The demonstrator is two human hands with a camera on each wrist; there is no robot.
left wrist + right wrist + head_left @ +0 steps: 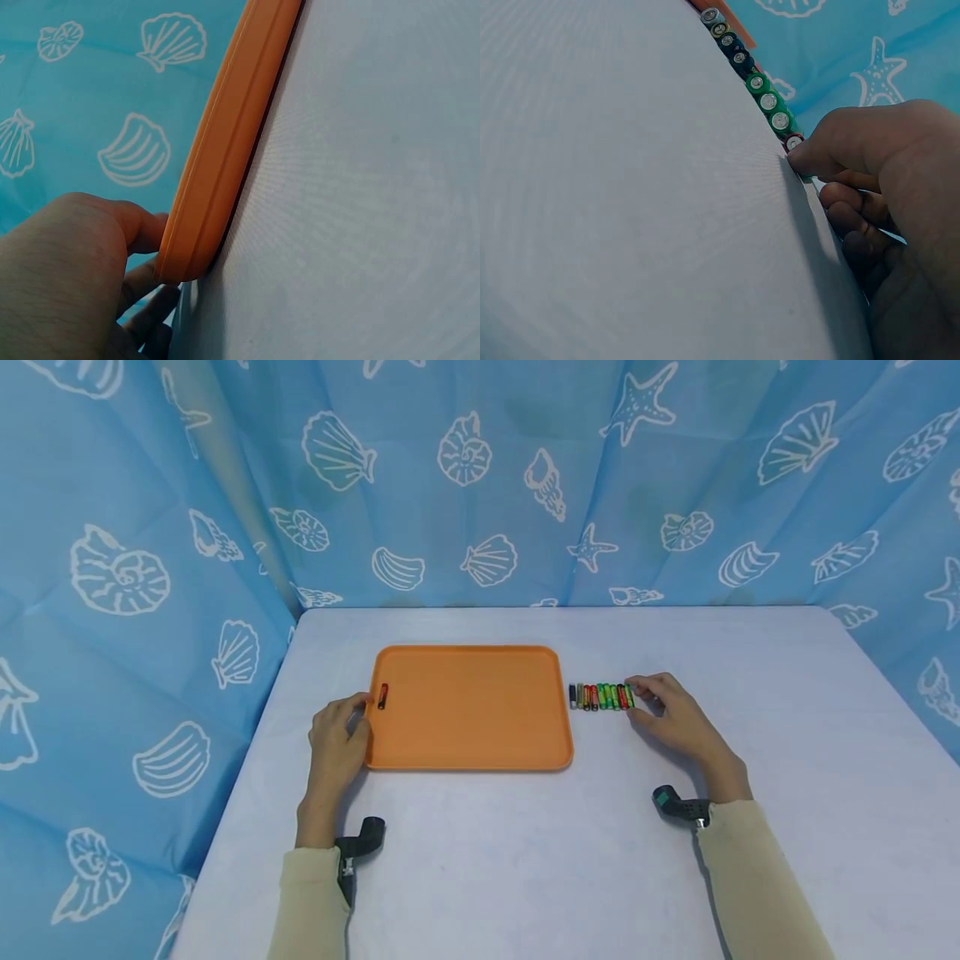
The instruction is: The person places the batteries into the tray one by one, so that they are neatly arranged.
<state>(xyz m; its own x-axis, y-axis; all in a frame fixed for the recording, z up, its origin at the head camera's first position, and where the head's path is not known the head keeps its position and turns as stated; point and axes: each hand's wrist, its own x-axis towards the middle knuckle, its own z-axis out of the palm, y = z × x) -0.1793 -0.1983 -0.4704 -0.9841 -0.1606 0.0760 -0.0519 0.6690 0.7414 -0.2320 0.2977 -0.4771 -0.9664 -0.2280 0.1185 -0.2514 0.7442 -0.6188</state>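
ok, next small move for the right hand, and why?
Probably lift the end battery clear of the row: the right hand already pinches it, one battery lies in the orange tray, and the left hand steadies the tray's edge.

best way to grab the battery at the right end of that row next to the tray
Pinch the end battery across its two caps, thumb near and finger far, coming from above and its open right side. It lies flat against its neighbours in the row, so only that side is free. The right hand is already there.
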